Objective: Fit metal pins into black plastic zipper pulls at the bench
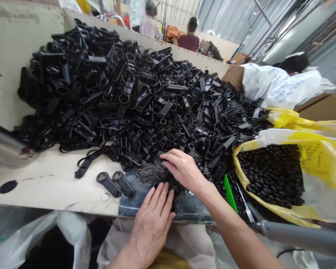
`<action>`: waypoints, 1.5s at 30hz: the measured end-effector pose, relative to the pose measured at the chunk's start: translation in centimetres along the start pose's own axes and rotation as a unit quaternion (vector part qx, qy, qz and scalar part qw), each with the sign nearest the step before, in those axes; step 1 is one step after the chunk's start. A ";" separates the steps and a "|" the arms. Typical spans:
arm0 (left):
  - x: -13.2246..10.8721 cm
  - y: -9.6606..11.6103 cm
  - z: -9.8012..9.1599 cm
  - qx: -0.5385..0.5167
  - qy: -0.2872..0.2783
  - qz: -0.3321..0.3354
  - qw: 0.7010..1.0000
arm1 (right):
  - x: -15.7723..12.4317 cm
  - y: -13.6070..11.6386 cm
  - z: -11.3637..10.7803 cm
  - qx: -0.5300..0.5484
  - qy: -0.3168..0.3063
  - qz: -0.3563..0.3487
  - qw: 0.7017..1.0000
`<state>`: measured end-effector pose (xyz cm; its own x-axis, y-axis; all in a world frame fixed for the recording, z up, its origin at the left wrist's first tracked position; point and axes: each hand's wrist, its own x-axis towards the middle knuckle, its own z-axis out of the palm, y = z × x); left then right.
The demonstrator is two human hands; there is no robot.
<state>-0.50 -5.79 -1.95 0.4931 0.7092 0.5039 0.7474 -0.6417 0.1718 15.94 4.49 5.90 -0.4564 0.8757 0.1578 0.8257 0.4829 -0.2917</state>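
At the near edge of the table (50, 183), both hands lie palm down over a small heap of fine grey pins (148, 173) spread on a dark sheet (131, 203). The left hand (152, 220) is flat, fingers straight and close together, gripping nothing. The right hand (182, 170) reaches further in, fingers stretched and slightly cupped; whether anything sits under its palm cannot be told. Two black loop-ended parts (116, 184) lie just left of the heap, and the big pile of like parts (128, 93) rises behind it. A yellow bag (319, 149) of black beads (271, 173) gapes to the right. The hands seem to be gathering the pins, which likely goes best with fingers closed, palms low and strokes short, so none slip off the table's front edge or scatter into the pile.
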 end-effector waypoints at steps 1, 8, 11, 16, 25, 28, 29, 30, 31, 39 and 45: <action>0.0 0.1 0.1 0.001 0.003 -0.001 1.000 | -1.8 -0.5 -0.5 0.066 0.040 0.011 0.997; -0.2 0.3 0.3 -0.003 -0.002 0.000 1.000 | -10.7 -3.1 0.0 0.170 0.074 0.048 0.981; -0.5 0.4 0.4 -0.016 -0.016 -0.010 1.000 | -10.7 -3.2 0.9 0.146 0.082 0.049 0.985; -0.5 0.6 0.4 -0.023 -0.025 -0.015 0.999 | -10.3 -3.2 1.0 0.081 0.059 0.043 0.994; -0.4 0.6 -0.2 -0.047 -0.067 -0.016 0.997 | -10.0 -4.2 0.7 -0.036 0.013 0.052 0.998; -0.5 0.6 -0.1 -0.050 -0.073 -0.017 0.996 | -9.5 -4.3 0.5 -0.028 0.011 0.062 0.998; -0.5 0.6 0.0 -0.050 -0.073 -0.018 0.996 | -9.4 -4.4 0.5 -0.030 0.014 0.066 0.997; -0.5 0.6 0.0 -0.049 -0.071 -0.019 0.996 | -9.4 -4.5 0.6 -0.034 0.019 0.069 0.997; -0.5 0.6 0.1 -0.047 -0.069 -0.019 0.996 | -9.3 -4.6 0.7 -0.043 0.027 0.073 0.996; -0.5 0.4 0.1 -0.016 -0.023 -0.006 1.000 | -9.8 -5.5 1.6 -0.079 0.059 0.082 0.992; -0.4 0.3 0.4 -0.005 0.004 0.000 1.000 | -8.5 -4.3 -0.7 0.022 0.089 0.068 0.993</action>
<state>-0.34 -6.15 -2.40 0.4890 0.7066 0.5114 0.7425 -0.6449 0.1811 16.51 -4.98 6.47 -0.2717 0.9214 0.2778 0.8583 0.3626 -0.3630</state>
